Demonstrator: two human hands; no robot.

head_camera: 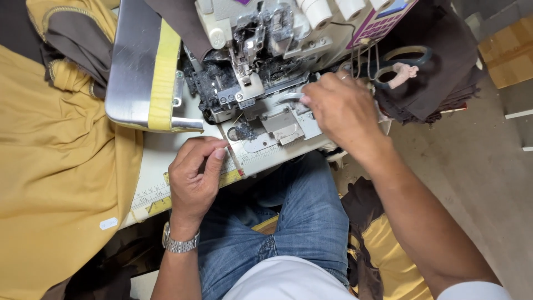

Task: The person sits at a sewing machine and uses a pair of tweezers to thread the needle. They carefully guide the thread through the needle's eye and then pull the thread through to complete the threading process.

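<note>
Glossy metal sewing machine [261,72], matt yellow cloth [61,166], shiny steel watch [179,243].

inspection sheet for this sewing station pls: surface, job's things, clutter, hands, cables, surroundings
Surface: white machine table, a yellow tape measure along its front edge.
Job's things: overlock sewing machine, its lower cover swung open; lint around the needle area.
Clutter: scissors on stacked brown fabric; yellow fabric heaped left.
Hands: left hand rests on the table edge, pinching a thin red-tipped tool; right hand reaches in beside the presser foot; contents hidden.
Cables: thin dark cable by the thread cones.
Surroundings: concrete floor, cardboard box.
</note>
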